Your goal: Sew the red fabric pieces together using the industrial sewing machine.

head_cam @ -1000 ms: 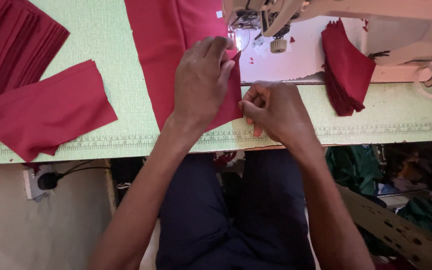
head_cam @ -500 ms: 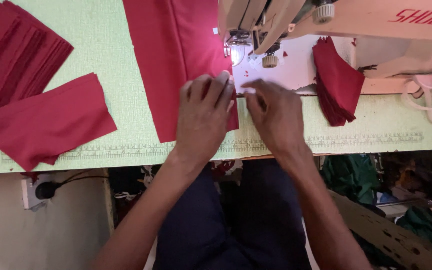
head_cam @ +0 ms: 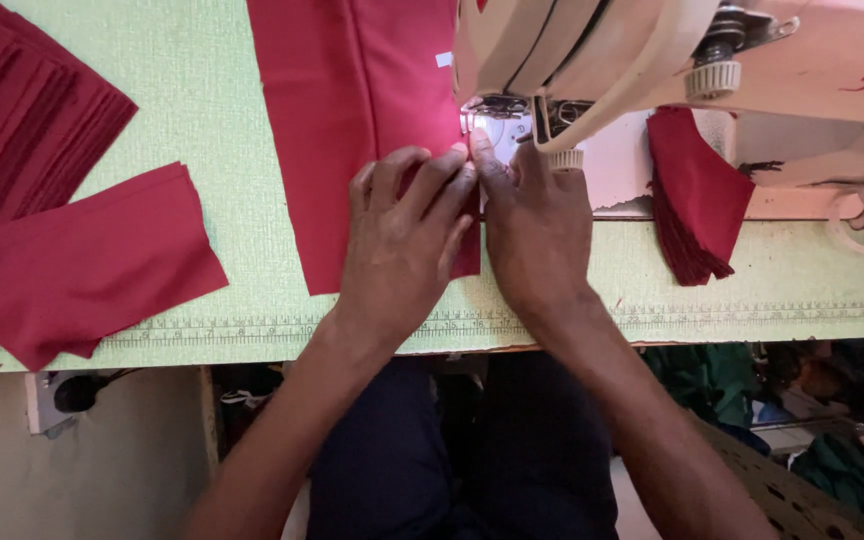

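Observation:
A long red fabric piece (head_cam: 347, 120) lies on the pale green table (head_cam: 222, 120) and runs up under the cream sewing machine (head_cam: 652, 50). My left hand (head_cam: 407, 250) lies flat on the cloth's lower right part, fingers pointing at the lit presser foot (head_cam: 482, 118). My right hand (head_cam: 532, 230) rests beside it, its fingertips pinching the cloth's right edge just below the needle. Both hands press the fabric down side by side, touching each other.
Stacked red fabric pieces (head_cam: 32, 130) lie at the far left, with another red piece (head_cam: 82, 265) in front of them. A small pile of folded red pieces (head_cam: 697, 195) sits right of the needle. A printed ruler (head_cam: 712, 313) runs along the table's front edge.
Both hands have slid forward along the cloth towards the presser foot and come together. My view has moved closer to the machine.

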